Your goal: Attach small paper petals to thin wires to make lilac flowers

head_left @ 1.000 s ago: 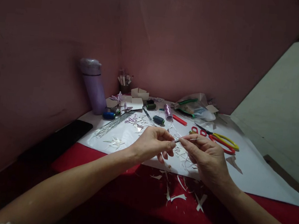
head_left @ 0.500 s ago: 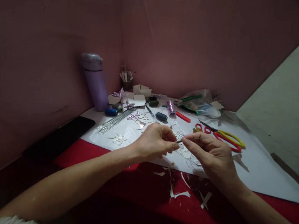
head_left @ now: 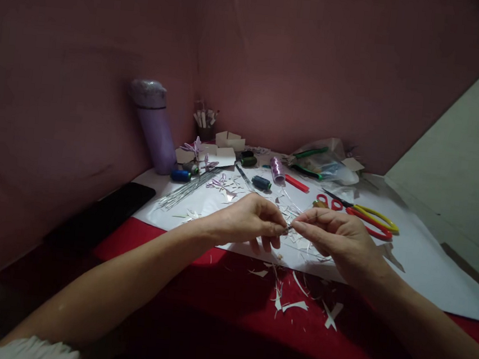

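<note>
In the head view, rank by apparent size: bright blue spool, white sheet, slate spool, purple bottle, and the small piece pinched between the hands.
1. White sheet
2. Purple bottle
3. Bright blue spool and slate spool: too alike to rank
4. Small piece, as far as it shows

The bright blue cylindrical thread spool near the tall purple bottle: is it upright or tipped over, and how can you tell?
Tipped over: the blue spool lies with its long body running sideways on the white sheet.
</note>
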The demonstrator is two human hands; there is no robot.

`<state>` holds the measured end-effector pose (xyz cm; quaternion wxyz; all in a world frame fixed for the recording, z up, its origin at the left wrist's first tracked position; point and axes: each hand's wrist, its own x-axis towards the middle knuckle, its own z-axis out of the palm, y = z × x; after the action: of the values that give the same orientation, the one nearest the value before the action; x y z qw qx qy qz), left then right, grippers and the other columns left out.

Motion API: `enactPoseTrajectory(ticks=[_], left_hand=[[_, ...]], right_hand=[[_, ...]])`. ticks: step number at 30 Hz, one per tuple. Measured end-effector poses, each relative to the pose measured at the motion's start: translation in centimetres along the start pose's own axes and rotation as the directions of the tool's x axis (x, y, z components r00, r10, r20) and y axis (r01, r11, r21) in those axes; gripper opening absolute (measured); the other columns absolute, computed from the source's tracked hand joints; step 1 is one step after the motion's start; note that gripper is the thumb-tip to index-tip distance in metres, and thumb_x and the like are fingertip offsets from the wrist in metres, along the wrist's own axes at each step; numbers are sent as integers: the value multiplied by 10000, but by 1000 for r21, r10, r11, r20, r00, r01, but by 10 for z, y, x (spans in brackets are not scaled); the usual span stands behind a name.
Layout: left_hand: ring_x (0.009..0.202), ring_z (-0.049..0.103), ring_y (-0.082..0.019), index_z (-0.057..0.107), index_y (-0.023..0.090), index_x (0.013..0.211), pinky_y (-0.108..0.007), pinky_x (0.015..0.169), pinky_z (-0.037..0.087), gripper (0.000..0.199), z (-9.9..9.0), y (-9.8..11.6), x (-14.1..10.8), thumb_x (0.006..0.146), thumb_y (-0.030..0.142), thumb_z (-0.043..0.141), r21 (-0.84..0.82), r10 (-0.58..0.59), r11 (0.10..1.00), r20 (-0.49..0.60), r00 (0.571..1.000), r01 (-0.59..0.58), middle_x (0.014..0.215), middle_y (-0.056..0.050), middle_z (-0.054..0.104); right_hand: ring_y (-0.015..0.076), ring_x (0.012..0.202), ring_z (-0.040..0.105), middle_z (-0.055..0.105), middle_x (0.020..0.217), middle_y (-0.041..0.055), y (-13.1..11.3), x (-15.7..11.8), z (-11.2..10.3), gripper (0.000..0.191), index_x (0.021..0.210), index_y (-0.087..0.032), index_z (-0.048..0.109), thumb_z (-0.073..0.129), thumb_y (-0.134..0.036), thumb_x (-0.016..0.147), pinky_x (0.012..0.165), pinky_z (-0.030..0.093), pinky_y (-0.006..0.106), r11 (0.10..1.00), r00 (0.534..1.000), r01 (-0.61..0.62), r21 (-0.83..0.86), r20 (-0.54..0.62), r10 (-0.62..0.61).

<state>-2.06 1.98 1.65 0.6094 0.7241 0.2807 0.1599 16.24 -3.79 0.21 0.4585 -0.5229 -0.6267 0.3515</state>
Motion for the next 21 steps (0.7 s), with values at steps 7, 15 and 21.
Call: enactPoseTrajectory(ticks=[7, 15, 21], left_hand=[[553, 583, -90, 603, 90, 857, -196, 495, 449, 114, 0, 2, -2, 767, 136, 550, -157, -37, 987, 13, 999, 38, 663, -38, 623], [548, 550, -87, 624, 96, 721, -227, 520, 451, 164, 0, -2, 0, 750, 257, 627, -185, -40, 982, 16, 999, 43, 663, -30, 605], [538, 543, -83, 629, 99, 718, -227, 515, 441, 134, -2, -6, 3, 735, 230, 648, -254, -83, 963, 31, 996, 88, 653, -23, 599]], right_hand=[[60, 448, 330, 515, 565, -17, 0, 0, -1, 202, 688, -162, 672, 671, -360, 726, 391, 234, 224, 999, 999, 34, -20, -15, -35], [58, 445, 326, 521, 567, -15, 0, 0, 0, 192, 701, -158, 677, 673, -348, 730, 382, 225, 219, 999, 999, 48, -20, -18, -48], [57, 435, 328, 524, 573, -12, 3, 0, -1, 201, 692, -164, 683, 684, -363, 719, 379, 236, 220, 997, 997, 64, -42, -31, -66]])
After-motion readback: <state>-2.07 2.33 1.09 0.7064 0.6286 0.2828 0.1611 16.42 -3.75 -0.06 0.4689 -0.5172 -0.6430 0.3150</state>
